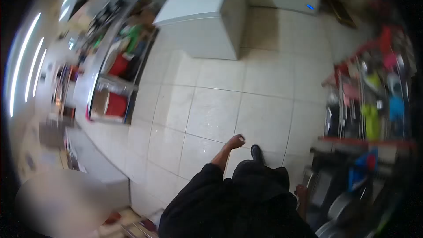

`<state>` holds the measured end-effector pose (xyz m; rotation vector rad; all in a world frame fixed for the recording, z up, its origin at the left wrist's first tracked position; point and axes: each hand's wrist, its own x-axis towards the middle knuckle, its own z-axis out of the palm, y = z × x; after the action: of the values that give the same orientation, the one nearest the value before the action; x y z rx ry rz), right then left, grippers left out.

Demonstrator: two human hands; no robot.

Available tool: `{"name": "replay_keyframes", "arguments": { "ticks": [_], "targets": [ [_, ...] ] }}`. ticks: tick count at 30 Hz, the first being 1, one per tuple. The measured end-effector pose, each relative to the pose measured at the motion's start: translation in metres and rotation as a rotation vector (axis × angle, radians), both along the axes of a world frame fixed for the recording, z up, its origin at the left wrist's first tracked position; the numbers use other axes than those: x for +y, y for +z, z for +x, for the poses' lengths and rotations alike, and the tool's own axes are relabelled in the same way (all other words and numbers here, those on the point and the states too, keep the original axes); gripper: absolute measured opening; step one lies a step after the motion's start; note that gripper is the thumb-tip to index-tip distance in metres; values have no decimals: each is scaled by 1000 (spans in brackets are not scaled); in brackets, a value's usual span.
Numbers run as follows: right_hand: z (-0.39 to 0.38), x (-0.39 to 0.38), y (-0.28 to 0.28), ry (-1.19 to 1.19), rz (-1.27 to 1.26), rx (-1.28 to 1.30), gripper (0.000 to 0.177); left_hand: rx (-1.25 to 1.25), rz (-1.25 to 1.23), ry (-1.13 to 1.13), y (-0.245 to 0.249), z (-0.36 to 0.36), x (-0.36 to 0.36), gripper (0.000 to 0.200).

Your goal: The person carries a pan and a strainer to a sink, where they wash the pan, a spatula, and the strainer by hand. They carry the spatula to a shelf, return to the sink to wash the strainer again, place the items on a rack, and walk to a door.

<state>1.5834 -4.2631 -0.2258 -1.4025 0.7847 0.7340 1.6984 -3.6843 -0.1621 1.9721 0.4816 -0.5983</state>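
Note:
Low in the middle of the view, my left hand (pixel 236 141) is held out over the tiled floor (pixel 216 110), its fingers curled closed. A small whitish spot shows at the fingers, too small to name. A dark shoe (pixel 257 153) is just right of this hand. My right hand (pixel 301 190) hangs low beside my dark clothing (pixel 246 194), near dark items at the right. It is small and blurred, and its fingers cannot be made out.
A white cabinet or freezer (pixel 198 17) stands ahead. At the left is a shelf unit (pixel 99 92) with red containers (pixel 116 104). A red-edged rack (pixel 365 140) with colourful goods stands at the right, metal round pans (pixel 339 205) below it. A blurred shape is at lower left.

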Motion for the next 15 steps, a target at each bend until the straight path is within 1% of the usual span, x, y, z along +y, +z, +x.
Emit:
{"name": "replay_keyframes", "arguments": {
  "ticks": [1,2,3,4,6,7,9,10,11,13,14,15],
  "targets": [
    [17,-45,-58,-84,217,23,36,-1,-41,-5,6,30,3,26],
    [58,-15,-11,73,-94,-78,39,1,-36,-39,14,61,4,28],
    [99,11,30,224,-435,-123,42,-130,125,-96,17,81,2,30],
    [132,5,26,242,-383,-169,42,-132,113,-111,25,106,0,29],
    [190,-20,-13,275,-268,-249,43,-156,90,-113,38,132,12,28],
    [224,2,6,324,-336,-248,42,-179,77,-102,40,141,17,27],
    [272,49,56,411,-480,-250,38,-105,90,-8,29,150,39,29],
    [291,62,40,186,-428,-391,39,-60,103,31,25,149,53,31],
    [314,66,40,243,-416,-342,38,-13,113,67,23,146,65,33],
    [359,72,36,403,-392,-250,38,238,-122,383,21,130,90,40],
    [389,83,36,470,-382,-227,37,219,164,262,-12,115,104,55],
    [419,86,30,538,-375,-206,37,255,312,295,-35,98,109,65]
  ]
}}
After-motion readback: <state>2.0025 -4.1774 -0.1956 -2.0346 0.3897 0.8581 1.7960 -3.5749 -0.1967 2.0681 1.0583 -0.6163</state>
